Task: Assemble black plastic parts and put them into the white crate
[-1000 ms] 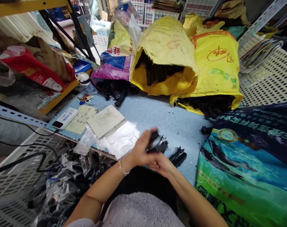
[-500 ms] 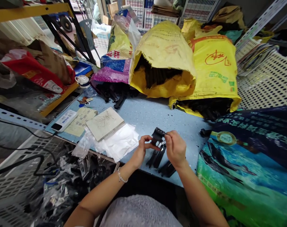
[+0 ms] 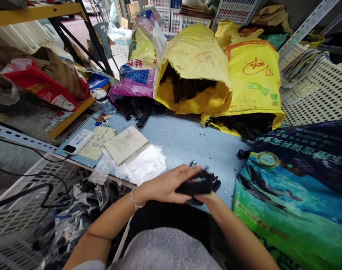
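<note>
My left hand (image 3: 171, 183) reaches across the table's near edge, its fingers round a dark black part (image 3: 195, 185) that is blurred by motion. My right hand (image 3: 206, 197) is mostly hidden behind that part; only the wrist and the base of the hand show, so its fingers cannot be made out. More black pieces (image 3: 216, 184) lie just right of and beneath the hands. To the left sit a stack of white plastic bags (image 3: 149, 165) and a grey flat block (image 3: 126, 144) on top of them.
Yellow sacks (image 3: 196, 52) (image 3: 252, 80) and a purple bag (image 3: 134, 84) with black parts stand along the back. A blue-green sack (image 3: 294, 195) fills the right. A phone (image 3: 78, 142) lies left; a crate of wrapped parts (image 3: 15, 210) stands below.
The small black part held between both hands' fingertips is no longer raised there. My left hand has moved right and lower over a larger black part; my right hand has dropped behind it.
</note>
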`<state>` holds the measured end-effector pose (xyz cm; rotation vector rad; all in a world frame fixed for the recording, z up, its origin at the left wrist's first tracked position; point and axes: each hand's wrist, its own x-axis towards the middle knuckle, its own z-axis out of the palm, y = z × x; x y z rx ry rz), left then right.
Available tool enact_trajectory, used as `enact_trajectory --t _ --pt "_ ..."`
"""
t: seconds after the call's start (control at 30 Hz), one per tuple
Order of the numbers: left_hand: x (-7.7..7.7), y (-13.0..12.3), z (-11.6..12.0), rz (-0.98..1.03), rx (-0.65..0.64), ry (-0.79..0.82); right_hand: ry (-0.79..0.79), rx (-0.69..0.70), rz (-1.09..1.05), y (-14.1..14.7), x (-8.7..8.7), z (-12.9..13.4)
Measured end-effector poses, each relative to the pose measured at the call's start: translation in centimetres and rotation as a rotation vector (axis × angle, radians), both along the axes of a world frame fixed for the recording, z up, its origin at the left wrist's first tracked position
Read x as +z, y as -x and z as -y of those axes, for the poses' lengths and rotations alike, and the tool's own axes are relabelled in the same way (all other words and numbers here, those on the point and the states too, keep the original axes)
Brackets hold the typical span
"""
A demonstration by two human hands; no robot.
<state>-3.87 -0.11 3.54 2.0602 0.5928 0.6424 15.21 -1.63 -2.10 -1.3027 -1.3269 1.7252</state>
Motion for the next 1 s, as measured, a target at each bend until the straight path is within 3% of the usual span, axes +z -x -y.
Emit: enact_trajectory --t 0.07,0.13,0.2,0.23,0.33,0.4,0.47,0.57,0.63,0.73,0.83,0.93,1.0 --pt "-3.0 -0.1 -0.3 -0.003 0.369 0.141 -0.030 -0.001 0.163 -3.1 0.8 0.7" --pt "-6.6 -0.9 -0.8 -0.051 0.656 0.326 -0.107 -0.106 0.539 -6.7 0.7 1.6" --pt "-9.7 -2.8 -0.6 -0.121 0.734 0.451 -0.133 -0.231 1.018 -9.7 -0.8 2.4" --pt "-10.9 -4.0 -0.1 -0.154 0.732 0.468 -0.168 -0.239 1.114 -10.8 -1.9 2.6" --pt "-12.5 -7.4 1.2 -0.230 0.671 0.410 -0.345 -0.156 1.035 -11.9 -5.5 2.3" --pt "-11.9 -8.0 0.0 -0.272 0.605 0.340 -0.415 -0.101 0.954 -11.8 -7.0 1.5" --pt "-10.4 -6.3 -3.7 -0.302 0.626 0.255 -0.401 -0.033 0.946 -11.9 -7.2 0.6" --pt "-6.8 -0.1 -12.3 -0.334 0.916 0.170 -0.391 0.060 1.025 -12.5 -6.1 -0.7" --pt "-4.5 4.3 -17.5 -0.290 1.145 0.185 -0.454 0.041 1.074 -12.5 -5.1 -1.4" --pt "-2.4 8.0 -21.3 -0.217 1.235 0.249 -0.525 -0.022 0.960 -11.6 -3.6 -2.3" --pt "-2.4 7.5 -19.9 -0.127 1.135 0.343 -0.515 -0.037 0.720 -9.8 -2.0 -3.1" --pt "-3.9 4.4 -14.7 0.035 0.923 0.493 -0.482 -0.053 0.471 -7.2 -0.4 -4.3" --pt "-4.9 2.0 -10.4 0.343 0.691 0.757 -0.466 -0.104 0.315 -5.3 0.3 -5.4"
